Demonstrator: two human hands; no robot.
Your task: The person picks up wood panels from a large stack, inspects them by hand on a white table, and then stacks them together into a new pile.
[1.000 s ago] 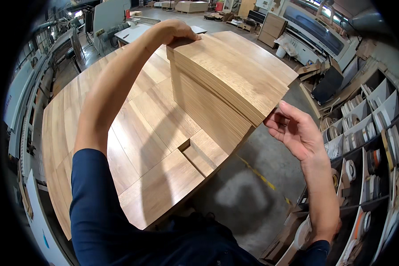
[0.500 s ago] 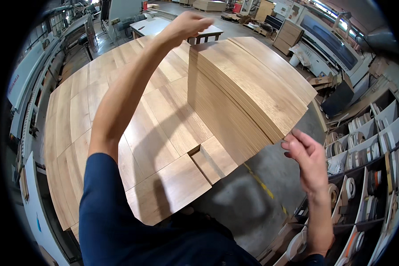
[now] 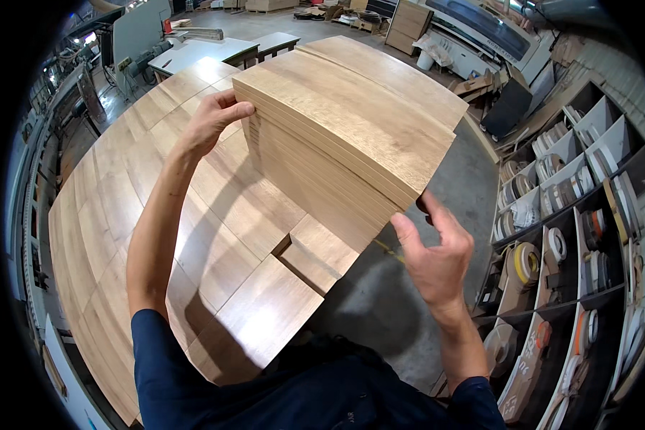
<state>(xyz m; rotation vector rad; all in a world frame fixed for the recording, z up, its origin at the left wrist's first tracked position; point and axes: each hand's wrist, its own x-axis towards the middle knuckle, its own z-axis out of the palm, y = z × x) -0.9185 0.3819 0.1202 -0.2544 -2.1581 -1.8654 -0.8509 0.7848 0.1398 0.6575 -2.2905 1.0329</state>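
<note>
Panel stack (image 3: 351,129) between hands: left hand (image 3: 211,122) grip on far corner, right hand (image 3: 433,251) grip on near corner.

Wood-veneer panel layer (image 3: 158,215) underneath, stack of matching boards (image 3: 351,136) directly on top.

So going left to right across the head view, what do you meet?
Flat wood panels → left hand on the far left corner of the stack of wood boards → right hand at the stack's near right corner → shelves with tape rolls.
</note>
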